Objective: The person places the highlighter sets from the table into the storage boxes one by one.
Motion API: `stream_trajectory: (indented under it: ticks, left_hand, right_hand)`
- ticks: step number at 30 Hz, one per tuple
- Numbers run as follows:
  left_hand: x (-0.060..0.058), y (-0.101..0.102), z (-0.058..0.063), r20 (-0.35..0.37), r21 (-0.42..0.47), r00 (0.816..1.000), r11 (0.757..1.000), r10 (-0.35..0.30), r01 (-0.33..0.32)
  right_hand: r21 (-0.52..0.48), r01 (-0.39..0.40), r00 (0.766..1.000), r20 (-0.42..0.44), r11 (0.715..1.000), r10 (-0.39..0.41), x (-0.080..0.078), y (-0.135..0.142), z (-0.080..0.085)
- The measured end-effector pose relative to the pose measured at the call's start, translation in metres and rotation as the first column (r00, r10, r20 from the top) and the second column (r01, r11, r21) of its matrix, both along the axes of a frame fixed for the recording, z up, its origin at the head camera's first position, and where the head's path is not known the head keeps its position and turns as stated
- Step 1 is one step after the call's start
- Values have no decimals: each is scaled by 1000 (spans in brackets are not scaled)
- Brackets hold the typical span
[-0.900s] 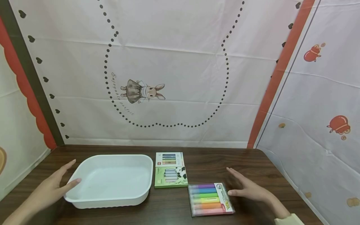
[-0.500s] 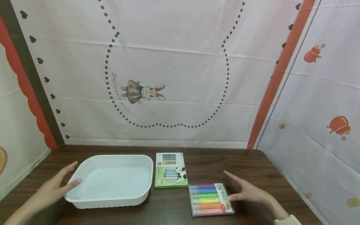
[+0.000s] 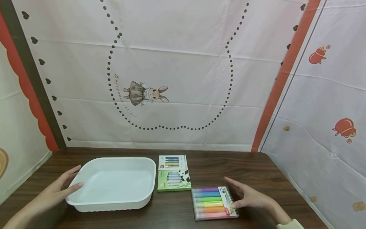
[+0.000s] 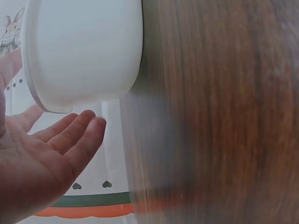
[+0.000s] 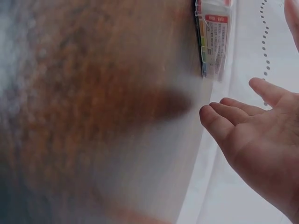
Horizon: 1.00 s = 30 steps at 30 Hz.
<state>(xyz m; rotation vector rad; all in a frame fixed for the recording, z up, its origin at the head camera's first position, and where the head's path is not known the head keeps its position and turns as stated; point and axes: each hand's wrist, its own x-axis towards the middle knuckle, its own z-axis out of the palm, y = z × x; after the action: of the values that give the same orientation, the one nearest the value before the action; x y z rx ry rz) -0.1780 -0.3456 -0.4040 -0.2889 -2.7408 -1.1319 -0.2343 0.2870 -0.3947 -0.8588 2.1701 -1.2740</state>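
Observation:
At the left of the head view, my left hand (image 3: 58, 187) spreads loosely by the near-left corner of a white plastic tub (image 3: 114, 206). Its thumb overlaps the rim, while the other fingers extend outside the wall. The left wrist view has these fingers (image 4: 77, 135) gently bent beneath the tub's lip. A clear pack of thick rainbow-coloured markers (image 3: 208, 203) lies flat on the table. My right hand (image 3: 253, 197) hovers at its right edge, thumb tip over the pack's white label strip, fingers extended and holding nothing. That pack (image 5: 216, 42) appears beyond the fingertips in the right wrist view.
Between the tub and the marker pack lie a white pen box (image 3: 183, 163) and a green panda box (image 3: 162, 184), end to end. All rest on a dark wooden table (image 3: 223, 163). Printed cloth (image 3: 186, 79) hangs behind and at both sides.
My right hand has moved slightly left and down, its thumb now over the marker pack's edge. My left fingers have edged slightly right along the tub. The tub, pack and boxes stay put.

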Motion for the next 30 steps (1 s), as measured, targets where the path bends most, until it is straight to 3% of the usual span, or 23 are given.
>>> stream_trajectory:
  ticks: [3, 7, 14, 19, 25, 30]
  left_hand:
    - [-1, -1, -4, -1, 38, 1000, 999, -22, 22]
    - [-2, -2, -6, 18, 13, 1000, 1000, -5, 5]
    - [-3, -5, -5, 144, 113, 989, 993, -46, 29]
    - [-3, -8, -7, 180, 78, 983, 997, -39, 25]
    - [-1, -10, -8, 156, -2, 988, 1000, -14, 14]
    - [-1, -10, -4, 203, -34, 979, 999, -13, 20]
  right_hand:
    - [17, -20, 1000, -16, 1000, 20, 1, -1, 1]
    - [34, -42, 999, -31, 999, 43, 2, -3, 1]
    - [75, -43, 997, -54, 996, 47, 2, -5, -1]
    - [86, -48, 996, -74, 995, 55, 1, -5, -3]
    - [85, -52, 995, -82, 995, 59, 1, -4, -4]
    - [104, -57, 992, -109, 993, 68, 0, -5, -3]
